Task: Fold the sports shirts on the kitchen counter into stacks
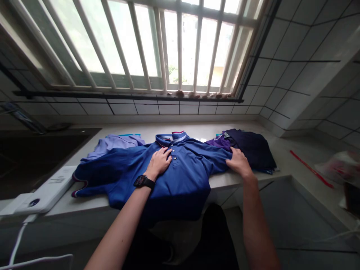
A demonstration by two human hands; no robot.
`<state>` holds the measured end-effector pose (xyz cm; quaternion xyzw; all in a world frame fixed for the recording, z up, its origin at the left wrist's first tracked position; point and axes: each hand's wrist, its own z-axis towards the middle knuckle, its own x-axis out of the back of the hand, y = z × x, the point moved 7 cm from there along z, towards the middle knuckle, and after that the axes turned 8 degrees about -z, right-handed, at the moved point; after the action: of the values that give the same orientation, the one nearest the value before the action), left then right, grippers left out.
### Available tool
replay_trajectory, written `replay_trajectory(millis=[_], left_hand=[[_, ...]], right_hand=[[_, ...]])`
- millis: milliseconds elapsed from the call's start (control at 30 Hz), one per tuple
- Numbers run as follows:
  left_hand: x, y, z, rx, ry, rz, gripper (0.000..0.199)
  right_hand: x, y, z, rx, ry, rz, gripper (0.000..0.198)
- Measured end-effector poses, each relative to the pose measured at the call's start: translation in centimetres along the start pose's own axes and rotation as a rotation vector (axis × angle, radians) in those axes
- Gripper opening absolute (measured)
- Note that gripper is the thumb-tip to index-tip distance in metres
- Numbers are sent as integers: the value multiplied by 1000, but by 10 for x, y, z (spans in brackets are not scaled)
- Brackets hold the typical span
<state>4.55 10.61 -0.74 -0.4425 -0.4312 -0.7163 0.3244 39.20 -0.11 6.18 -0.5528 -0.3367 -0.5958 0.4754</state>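
Note:
A blue polo shirt [185, 180] lies front side up on the counter, its collar toward the window and its lower part hanging over the front edge. My left hand [160, 162], with a black watch at the wrist, rests on the chest beside the buttons, fingers stretched out. At the end of the right-hand sleeve, my right hand [239, 162] pinches the cuff between thumb and fingers. Just behind that hand is a pile of dark folded clothes [251, 148], with a purple garment [221, 141] at its left side. A lavender garment [118, 143] lies partly behind the other sleeve.
A dark sink [42, 150] with a faucet [24, 118] is at the left. A white power bank-like box [47, 191] with a cable stands by the counter's front edge. To the right lie a red strip [311, 168] and a plastic bag [337, 167]. A barred window rises behind.

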Motion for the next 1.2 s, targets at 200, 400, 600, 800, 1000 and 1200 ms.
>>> replay_trajectory(millis=[200, 400, 600, 800, 1000, 1200], left_hand=[[4, 2, 1, 16, 14, -23, 48], [9, 5, -1, -9, 34, -43, 47], [5, 3, 1, -20, 42, -22, 48], [6, 3, 1, -32, 35, -29, 49], [5, 3, 1, -32, 43, -11, 48], [6, 3, -2, 7, 49, -28, 46]], right_hand=[[-1, 8, 8, 181, -254, 307, 16], [17, -2, 38, 114, -144, 576, 35], [24, 24, 62, 21, -279, 179, 21], [44, -20, 58, 126, 40, -3, 33], [-41, -171, 4, 613, -221, 20, 50], [-82, -217, 0, 527, -251, -12, 55]])
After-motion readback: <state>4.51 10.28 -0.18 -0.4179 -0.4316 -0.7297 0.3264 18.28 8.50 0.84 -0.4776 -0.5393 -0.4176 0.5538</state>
